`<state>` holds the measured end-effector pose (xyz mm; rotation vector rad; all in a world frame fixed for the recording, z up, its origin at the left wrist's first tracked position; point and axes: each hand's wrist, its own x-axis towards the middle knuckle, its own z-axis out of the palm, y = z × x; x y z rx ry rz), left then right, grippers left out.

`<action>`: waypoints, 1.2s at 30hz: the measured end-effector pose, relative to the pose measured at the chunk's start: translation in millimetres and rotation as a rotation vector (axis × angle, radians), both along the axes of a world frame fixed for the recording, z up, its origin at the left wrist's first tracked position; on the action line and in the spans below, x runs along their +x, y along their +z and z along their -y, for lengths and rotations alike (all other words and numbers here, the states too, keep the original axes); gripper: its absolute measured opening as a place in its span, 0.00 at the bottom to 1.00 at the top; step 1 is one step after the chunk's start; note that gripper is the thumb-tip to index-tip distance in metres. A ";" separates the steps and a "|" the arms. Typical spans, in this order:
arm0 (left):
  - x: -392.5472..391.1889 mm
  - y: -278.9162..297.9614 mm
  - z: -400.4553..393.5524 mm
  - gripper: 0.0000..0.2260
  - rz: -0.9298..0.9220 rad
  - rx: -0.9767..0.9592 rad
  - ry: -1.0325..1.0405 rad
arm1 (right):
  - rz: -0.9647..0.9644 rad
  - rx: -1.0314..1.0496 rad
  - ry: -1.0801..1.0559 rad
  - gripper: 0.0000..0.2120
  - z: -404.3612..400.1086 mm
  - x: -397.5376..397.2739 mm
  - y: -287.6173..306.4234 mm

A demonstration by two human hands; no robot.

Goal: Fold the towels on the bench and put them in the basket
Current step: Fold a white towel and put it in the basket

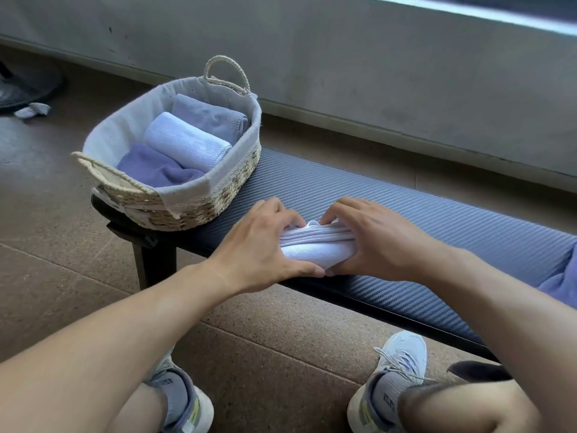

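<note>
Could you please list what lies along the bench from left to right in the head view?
Basket → left hand → white towel → right hand → purple towel at the frame's edge.

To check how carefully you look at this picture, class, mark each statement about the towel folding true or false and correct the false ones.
1. Both hands, the left hand and the right hand, hold the white towel. True.
2. The basket is empty. False: three rolled towels lie in it.
3. The basket stands on the floor. False: it stands on the end of the bench.
4. A purple towel lies on the bench at the picture's right edge. True.
5. The white towel is spread flat. False: it is bunched between the hands.
</note>
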<state>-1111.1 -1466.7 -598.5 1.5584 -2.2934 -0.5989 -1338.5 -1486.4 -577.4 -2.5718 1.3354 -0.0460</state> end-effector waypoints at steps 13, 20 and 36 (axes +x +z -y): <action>1.1 -1.8 5.1 0.21 -0.209 0.153 0.043 | 0.025 -0.024 -0.165 0.32 -10.8 -5.1 7.8; 7.4 9.5 14.0 0.10 -0.200 0.302 -0.098 | 0.050 0.126 0.005 0.30 -6.8 -5.7 10.1; 63.8 83.6 50.8 0.04 -0.613 -0.506 0.505 | 0.674 0.184 -0.208 0.06 22.6 54.5 39.9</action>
